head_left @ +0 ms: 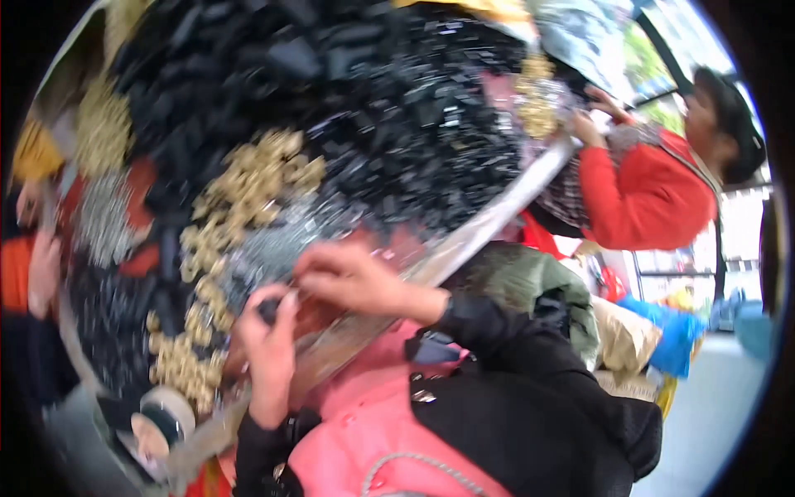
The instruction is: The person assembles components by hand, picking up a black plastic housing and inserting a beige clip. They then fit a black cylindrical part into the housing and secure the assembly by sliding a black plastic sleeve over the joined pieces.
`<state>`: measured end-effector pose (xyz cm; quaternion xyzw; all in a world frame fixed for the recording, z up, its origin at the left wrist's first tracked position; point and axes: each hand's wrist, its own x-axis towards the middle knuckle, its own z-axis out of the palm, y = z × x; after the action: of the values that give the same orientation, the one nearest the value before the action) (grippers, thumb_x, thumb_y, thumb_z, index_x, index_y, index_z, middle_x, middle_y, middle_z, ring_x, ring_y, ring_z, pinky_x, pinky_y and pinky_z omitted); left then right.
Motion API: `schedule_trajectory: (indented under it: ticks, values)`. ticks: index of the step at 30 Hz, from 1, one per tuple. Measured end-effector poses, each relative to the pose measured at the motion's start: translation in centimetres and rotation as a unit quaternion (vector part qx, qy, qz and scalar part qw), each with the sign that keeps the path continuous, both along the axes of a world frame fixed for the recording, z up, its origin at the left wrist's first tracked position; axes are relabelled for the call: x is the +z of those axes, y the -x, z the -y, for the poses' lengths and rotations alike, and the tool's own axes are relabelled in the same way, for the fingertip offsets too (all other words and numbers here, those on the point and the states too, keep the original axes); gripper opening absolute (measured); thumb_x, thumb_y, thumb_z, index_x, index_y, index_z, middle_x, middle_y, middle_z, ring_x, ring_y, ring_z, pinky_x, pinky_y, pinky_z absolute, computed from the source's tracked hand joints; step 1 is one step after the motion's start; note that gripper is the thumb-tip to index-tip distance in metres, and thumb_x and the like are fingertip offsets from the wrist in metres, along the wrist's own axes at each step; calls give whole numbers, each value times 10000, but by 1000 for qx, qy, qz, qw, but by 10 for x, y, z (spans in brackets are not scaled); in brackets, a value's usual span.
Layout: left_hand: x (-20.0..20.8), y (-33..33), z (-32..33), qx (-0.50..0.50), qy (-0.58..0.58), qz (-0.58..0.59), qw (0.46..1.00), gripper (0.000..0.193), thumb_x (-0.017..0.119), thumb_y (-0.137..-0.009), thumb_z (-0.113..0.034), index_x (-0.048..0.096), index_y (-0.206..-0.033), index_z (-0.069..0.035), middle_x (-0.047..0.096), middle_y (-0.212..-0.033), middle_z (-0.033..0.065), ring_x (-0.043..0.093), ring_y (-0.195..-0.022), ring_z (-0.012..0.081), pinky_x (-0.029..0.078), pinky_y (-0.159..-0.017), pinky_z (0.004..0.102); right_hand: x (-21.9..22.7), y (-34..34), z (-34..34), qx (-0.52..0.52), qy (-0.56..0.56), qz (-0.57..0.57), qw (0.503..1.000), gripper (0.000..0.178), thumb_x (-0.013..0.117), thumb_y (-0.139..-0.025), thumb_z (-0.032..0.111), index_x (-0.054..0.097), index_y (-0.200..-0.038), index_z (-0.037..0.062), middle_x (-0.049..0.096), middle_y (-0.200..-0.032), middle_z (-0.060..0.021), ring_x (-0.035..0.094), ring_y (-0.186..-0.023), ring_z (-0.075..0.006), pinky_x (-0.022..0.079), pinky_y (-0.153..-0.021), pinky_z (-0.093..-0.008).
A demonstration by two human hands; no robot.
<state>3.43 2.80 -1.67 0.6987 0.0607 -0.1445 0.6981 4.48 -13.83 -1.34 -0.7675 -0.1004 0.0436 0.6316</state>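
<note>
Right up close, a dark sleeve leads to the left hand [269, 338], which is upright over the near edge of the desk [489, 219]. Its thumb and fingers are curled, pinching a small black piece [268, 311]. Now the right hand [352, 277]: its forearm slants in from the right, palm tipped downward, fingers bent, their tips right beside the left thumb. Blur covers those tips, so I can't tell whether they grip anything.

Just past the hands lie small silver bits [281, 244], with tan rings [257, 178] strewn alongside. A roll of tape [170, 414] is by the desk's near left corner. Beyond, a great heap of black parts [373, 141] spreads across the desk. Out at the left, a co-worker's hand [43, 273]; off to the right, a co-worker in red [642, 195] leans at the desk, both hands over it.
</note>
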Motion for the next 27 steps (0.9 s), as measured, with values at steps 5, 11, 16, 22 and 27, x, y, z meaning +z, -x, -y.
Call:
schedule_trajectory:
  ticks: [5,11,16,22,27]
  values:
    - [10,-2,9,-18,36,9,999,48,559,-779,-60,522,-809,-55,457,-638,-32,389,-516,26,299,-455,162,16,-1,5,63,-39,-50,996,117,513,-773,121,522,-774,4,535,-642,-95,529,-608,-136,431,-575,-284]
    - [12,0,10,-6,124,-90,988,42,570,-769,-57,545,-789,-31,478,-636,-28,409,-521,34,318,-464,167,15,5,5,65,21,-15,998,104,509,-797,112,518,-801,8,532,-681,-109,541,-620,-163,429,-571,-286]
    - [13,1,7,25,124,-73,989,64,585,-769,-81,560,-778,-24,497,-632,-24,418,-528,31,327,-471,170,15,7,-2,14,99,16,995,119,496,-833,114,510,-825,-4,519,-697,-53,506,-618,-97,410,-555,-229]
    - [10,5,2,-19,54,24,998,109,597,-774,-112,562,-788,-9,514,-627,-28,419,-544,32,342,-490,187,19,7,-6,76,-100,-161,979,172,486,-861,179,504,-808,16,469,-640,10,435,-567,-43,353,-504,-180]
    - [18,12,2,-42,2,73,996,109,601,-770,-104,561,-792,-5,509,-613,-26,423,-565,38,356,-512,199,23,10,-6,135,-144,-209,958,212,494,-860,217,515,-773,25,481,-636,17,425,-556,-40,345,-486,-175]
